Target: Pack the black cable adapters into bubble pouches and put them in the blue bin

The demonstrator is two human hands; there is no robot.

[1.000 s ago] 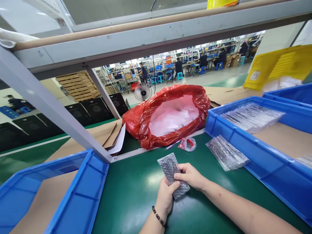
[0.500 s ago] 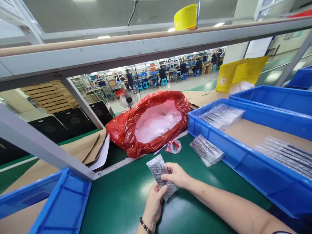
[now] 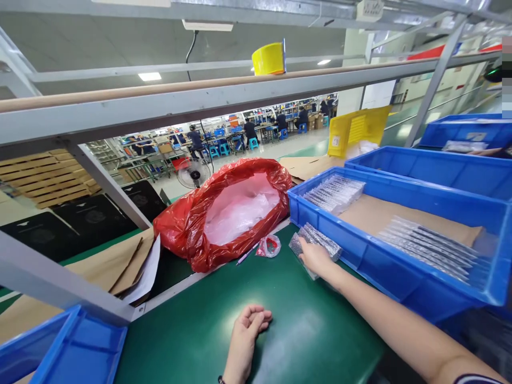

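The right hand [image 3: 316,257] has stretched onto the bubble-wrap pouch stack [image 3: 325,242] against the blue bin [image 3: 380,266], grip unclear; the left hand [image 3: 246,330] lies half-curled, empty.

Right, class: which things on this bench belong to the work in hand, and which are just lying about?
In hand: right hand on the stack of bubble-wrap pouches; blue tray holding more pouches; left hand, empty, on the green mat.
Lying about: red bag, pen, small wrapper, cardboard sheets, yellow bin, fan.
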